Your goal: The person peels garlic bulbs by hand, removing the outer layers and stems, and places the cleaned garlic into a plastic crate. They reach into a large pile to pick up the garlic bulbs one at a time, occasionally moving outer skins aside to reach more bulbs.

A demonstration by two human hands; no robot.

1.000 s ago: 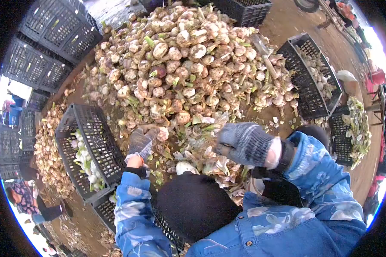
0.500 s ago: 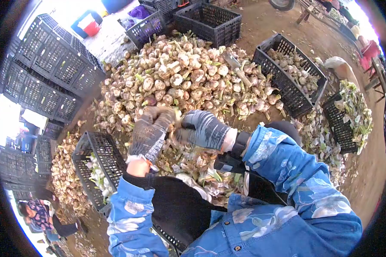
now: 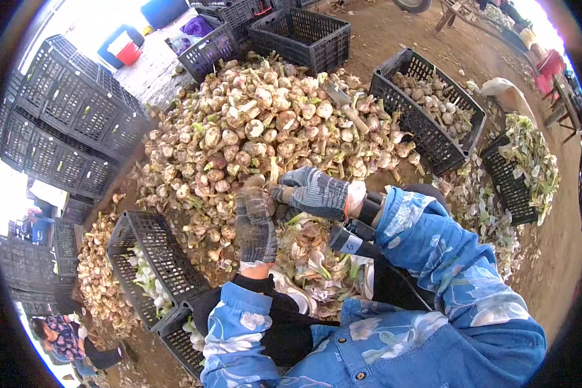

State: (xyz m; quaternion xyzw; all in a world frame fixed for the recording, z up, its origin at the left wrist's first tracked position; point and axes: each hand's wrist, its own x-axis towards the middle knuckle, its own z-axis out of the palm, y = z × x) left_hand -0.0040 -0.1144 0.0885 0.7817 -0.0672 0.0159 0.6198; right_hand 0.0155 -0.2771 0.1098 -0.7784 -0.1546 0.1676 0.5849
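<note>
Although the left hand (image 3: 257, 223) and right hand (image 3: 315, 194) meet with fingers curled, any item grasped is hidden; cannot tell. Peelings (image 3: 320, 255) lie on the wearer's side of the grip. Just beyond it, a pale stalk (image 3: 273, 169) points away lengthwise. Garlic bulbs (image 3: 239, 139) heap farther ahead, stems pointing variously; behind them stands a black crate (image 3: 330, 53).

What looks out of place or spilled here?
A handled tool lies loose on the garlic pile, odd because it could get lost there. At far right, leafy scraps hang over the rim of a black crate, which looks overfilled. Nothing looks clearly broken.
</note>
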